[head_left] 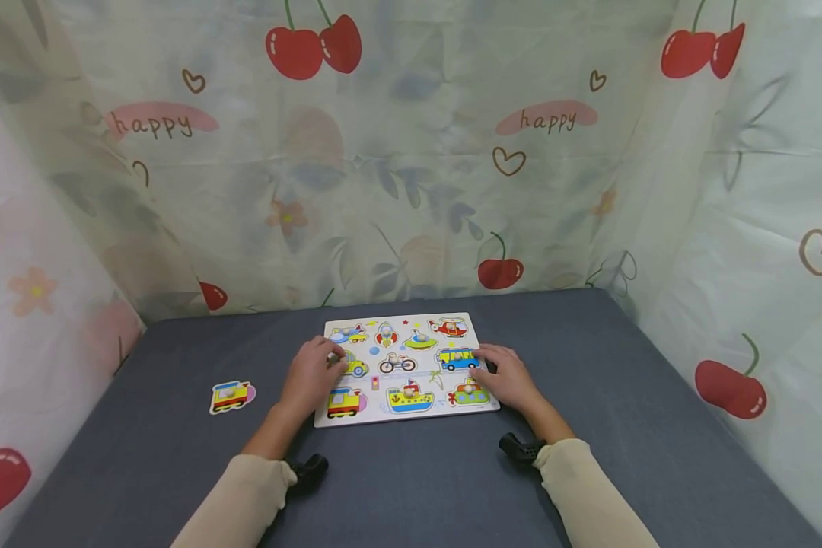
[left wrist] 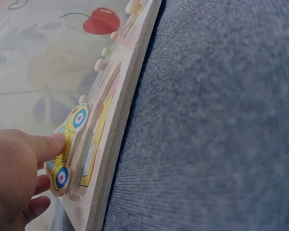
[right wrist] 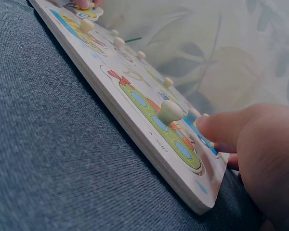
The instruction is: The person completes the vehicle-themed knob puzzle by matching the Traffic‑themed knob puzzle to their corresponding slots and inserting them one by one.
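Observation:
A wooden knob puzzle board (head_left: 377, 384) with vehicle pictures lies on the dark cloth. At its left side my left hand (head_left: 313, 373) pinches a yellow car puzzle piece (left wrist: 66, 149), thumb on its face; the piece stands tilted close over the board. My right hand (head_left: 510, 377) rests on the right edge, index fingertip at the blue bus piece (head_left: 455, 358) and thumb beside the green submarine piece (right wrist: 159, 122). The board's front-left recess (head_left: 345, 402) shows a printed train. A loose train piece (head_left: 232, 396) lies on the cloth, left of my left hand.
The ship (head_left: 409, 398), bicycle (head_left: 397, 364), flying saucer (head_left: 420, 340), rocket (head_left: 387, 335), plane (head_left: 349, 333) and helicopter (head_left: 448, 327) pieces are in the board, several with knobs sticking up. A patterned curtain (head_left: 397, 190) encloses the table's back and sides.

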Available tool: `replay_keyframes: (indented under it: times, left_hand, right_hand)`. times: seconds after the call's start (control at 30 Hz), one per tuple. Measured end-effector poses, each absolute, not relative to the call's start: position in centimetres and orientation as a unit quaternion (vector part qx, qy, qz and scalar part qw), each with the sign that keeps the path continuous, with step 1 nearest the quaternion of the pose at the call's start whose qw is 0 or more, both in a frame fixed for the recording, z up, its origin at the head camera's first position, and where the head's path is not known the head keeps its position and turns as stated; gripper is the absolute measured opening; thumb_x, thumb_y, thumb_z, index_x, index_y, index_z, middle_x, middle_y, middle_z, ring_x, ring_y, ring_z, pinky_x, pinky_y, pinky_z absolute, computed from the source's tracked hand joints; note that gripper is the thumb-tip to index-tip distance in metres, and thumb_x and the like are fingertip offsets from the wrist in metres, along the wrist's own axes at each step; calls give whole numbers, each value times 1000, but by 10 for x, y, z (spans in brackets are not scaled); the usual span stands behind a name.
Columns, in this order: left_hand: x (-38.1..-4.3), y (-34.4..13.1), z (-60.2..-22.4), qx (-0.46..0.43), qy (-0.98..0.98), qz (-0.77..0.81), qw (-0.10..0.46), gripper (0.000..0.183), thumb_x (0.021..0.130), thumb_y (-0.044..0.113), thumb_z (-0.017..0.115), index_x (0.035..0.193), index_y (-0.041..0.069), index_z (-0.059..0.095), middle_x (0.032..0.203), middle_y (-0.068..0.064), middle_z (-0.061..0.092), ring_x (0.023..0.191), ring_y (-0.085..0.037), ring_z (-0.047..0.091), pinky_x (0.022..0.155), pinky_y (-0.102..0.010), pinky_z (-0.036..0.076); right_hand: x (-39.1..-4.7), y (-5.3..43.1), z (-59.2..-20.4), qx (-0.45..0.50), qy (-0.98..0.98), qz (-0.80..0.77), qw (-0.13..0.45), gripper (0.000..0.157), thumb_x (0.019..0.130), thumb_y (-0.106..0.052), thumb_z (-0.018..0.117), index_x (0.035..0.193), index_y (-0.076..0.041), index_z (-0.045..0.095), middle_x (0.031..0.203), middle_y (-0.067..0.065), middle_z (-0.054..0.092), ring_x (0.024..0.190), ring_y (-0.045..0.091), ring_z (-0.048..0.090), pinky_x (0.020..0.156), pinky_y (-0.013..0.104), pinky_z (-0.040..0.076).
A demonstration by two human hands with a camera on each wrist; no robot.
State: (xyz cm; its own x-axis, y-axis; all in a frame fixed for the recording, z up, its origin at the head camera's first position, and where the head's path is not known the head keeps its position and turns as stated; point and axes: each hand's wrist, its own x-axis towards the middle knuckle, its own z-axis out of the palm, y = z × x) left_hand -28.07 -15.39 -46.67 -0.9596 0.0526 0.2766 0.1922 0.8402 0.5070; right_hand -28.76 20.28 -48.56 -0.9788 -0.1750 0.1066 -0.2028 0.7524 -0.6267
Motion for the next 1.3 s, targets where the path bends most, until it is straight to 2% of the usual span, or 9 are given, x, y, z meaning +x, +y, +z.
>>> replay_keyframes:
  times: [0.7, 1.3]
  left_hand:
    - [-283, -152, -472, -73, -964, -230, 114, 19, 86, 27, 75, 99, 14, 71, 110, -5, 61, 93, -24, 51, 79, -40, 45]
    - [-282, -152, -473, -77, -971, -204, 101, 27, 86, 30, 74, 108, 14, 72, 118, -9, 61, 102, -28, 51, 89, -46, 43]
  right_hand:
    - [-287, 204, -486, 104, -933, 343, 21, 49, 92, -27, 67, 135, -5, 57, 145, 16, 46, 138, 37, 30, 108, 58, 25]
    - [-286, 203, -484, 102, -932, 347, 19, 49, 92, -26, 67, 135, -4, 57, 145, 16, 46, 138, 37, 30, 108, 58, 24]
